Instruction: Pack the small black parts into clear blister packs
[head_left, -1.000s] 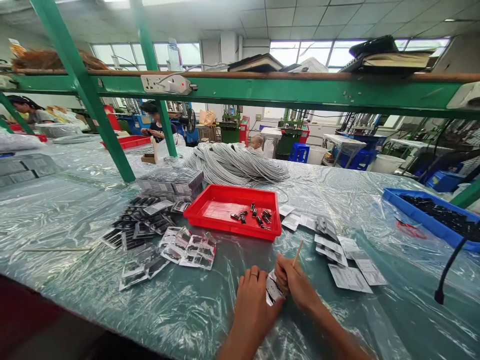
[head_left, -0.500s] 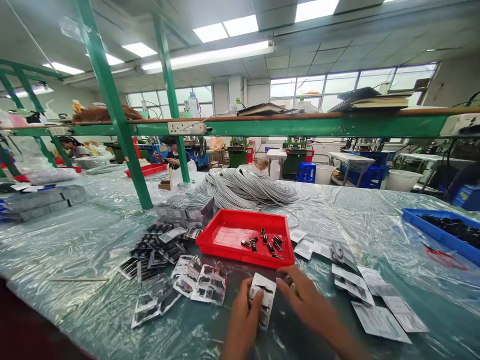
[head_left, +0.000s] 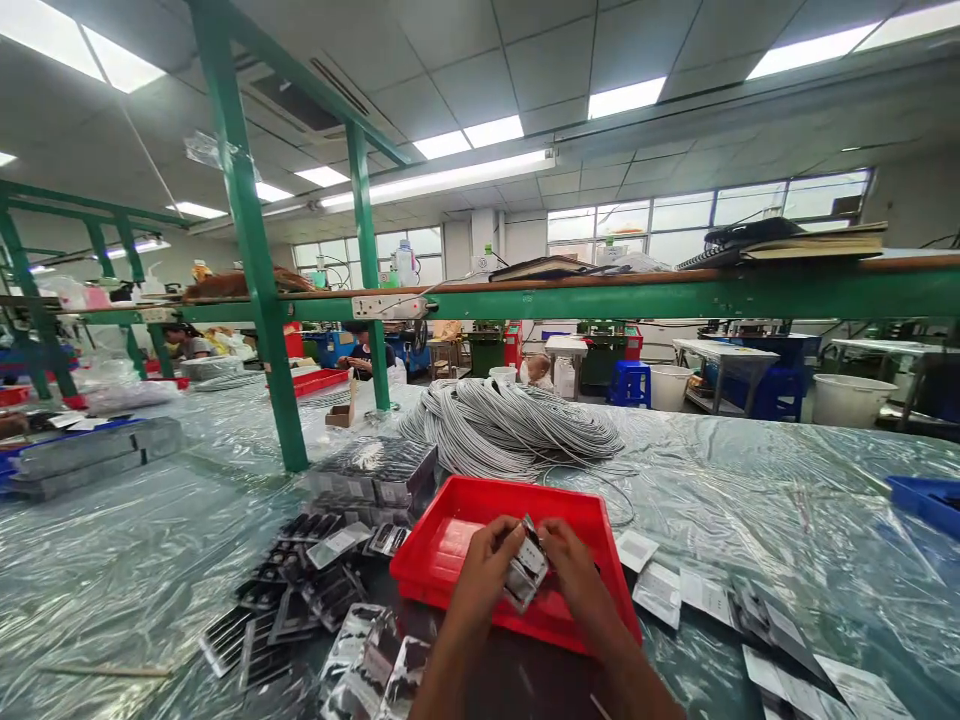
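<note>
My left hand [head_left: 484, 572] and my right hand [head_left: 574, 572] are raised together over a red tray [head_left: 450, 530]. Between their fingertips they pinch a small clear plastic packet [head_left: 526, 568] with a dark part inside. Both hands are closed on it, one at each side. The tray's contents are hidden behind my hands. Left of the tray lies a spread of filled packets [head_left: 300, 590], and more of them [head_left: 371, 660] lie near my left forearm. Flat white packets [head_left: 660, 590] lie to the right of the tray.
A big coil of grey cable [head_left: 517, 425] lies behind the tray. Stacked packet bundles [head_left: 375, 470] stand at a green post [head_left: 259, 280]. A blue tray [head_left: 930, 498] is at the far right. Other people work at far benches. A thin stick [head_left: 105, 670] lies left.
Both hands lifted the packet off the table and brought it up over the red tray. The stick in my right hand a second ago is gone. The camera tilted upward.
</note>
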